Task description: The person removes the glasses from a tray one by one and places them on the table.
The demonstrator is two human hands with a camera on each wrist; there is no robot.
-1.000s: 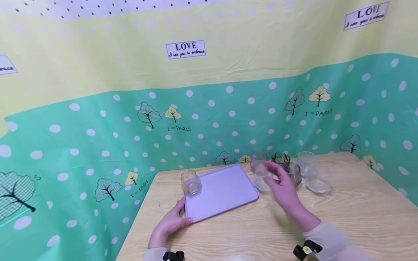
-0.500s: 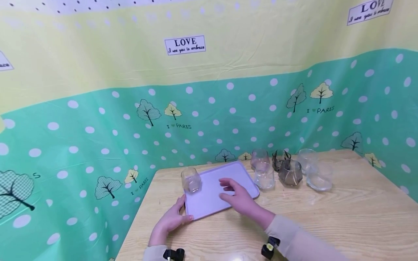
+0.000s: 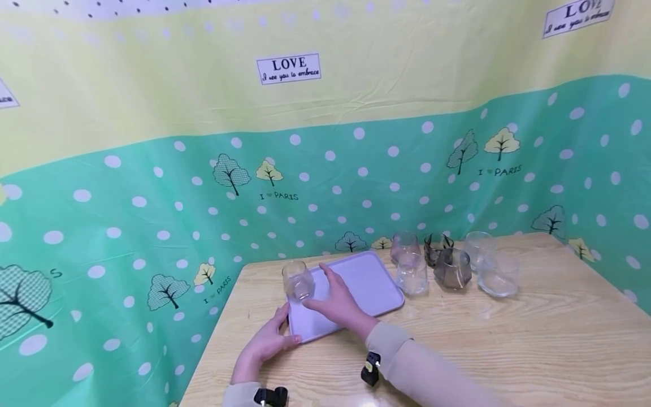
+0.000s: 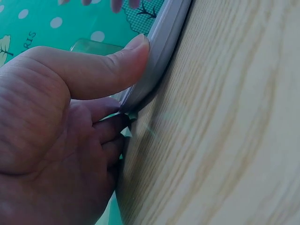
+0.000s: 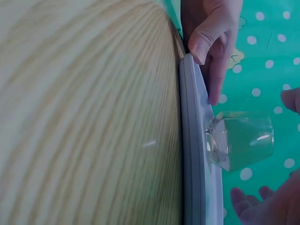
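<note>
A light purple tray lies on the table, with a clear glass tumbler standing upright near its left end. My left hand grips the tray's near left corner; in the left wrist view its thumb lies on the rim and the fingers are at the outer side. Over the tray, my right hand reaches toward the tumbler with thumb and fingers spread. The right wrist view has the tumbler between that hand's thumb and fingers, apart from both.
Right of the tray stand several tumblers: a pinkish one, a clear one, a dark patterned one, a smoky grey one, and two clear ones at the right. A patterned curtain hangs behind the wooden table.
My right hand has moved left from beside the clear tumbler right of the tray, across the tray, to the tumbler standing on it. My left hand has stayed at the tray's corner.
</note>
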